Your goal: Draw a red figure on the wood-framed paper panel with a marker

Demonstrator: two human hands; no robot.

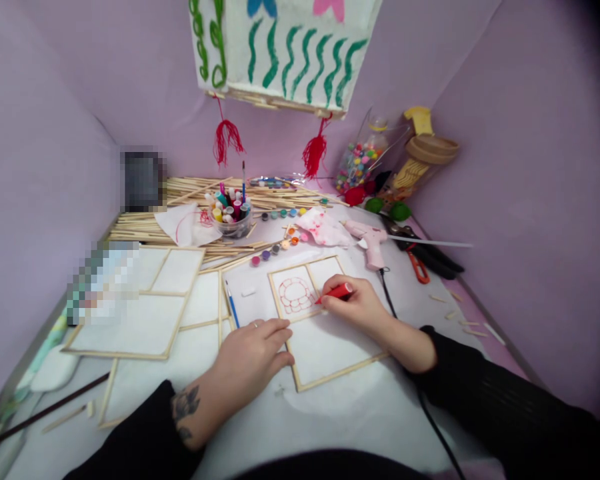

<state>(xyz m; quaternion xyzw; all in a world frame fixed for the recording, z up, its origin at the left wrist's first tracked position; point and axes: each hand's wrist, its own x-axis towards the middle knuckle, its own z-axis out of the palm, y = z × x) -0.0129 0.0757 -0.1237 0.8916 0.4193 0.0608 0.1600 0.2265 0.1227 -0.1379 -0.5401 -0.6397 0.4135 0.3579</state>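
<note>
A white panel [340, 350] with a thin wooden stick frame lies in front of me, split into sections. In its upper left section is a red outline drawing [296, 295] of rounded, segmented shapes. My right hand [357, 305] holds a red marker [339, 292], its tip at the right edge of the drawing. My left hand [255, 353] lies flat with fingers extended, its fingertips at the panel's left edge, holding nothing. A blue paintbrush [233, 305] and a small white block [249, 291] lie just beyond my left hand.
More framed panels [130, 323] overlap at left. Behind are wooden sticks [140, 229], a tub of markers [233, 223] and paint pots [266, 255]. A pink glue gun [373, 243] with a cord and black pliers [430, 257] lie right. A painted hanging [285, 60] is overhead.
</note>
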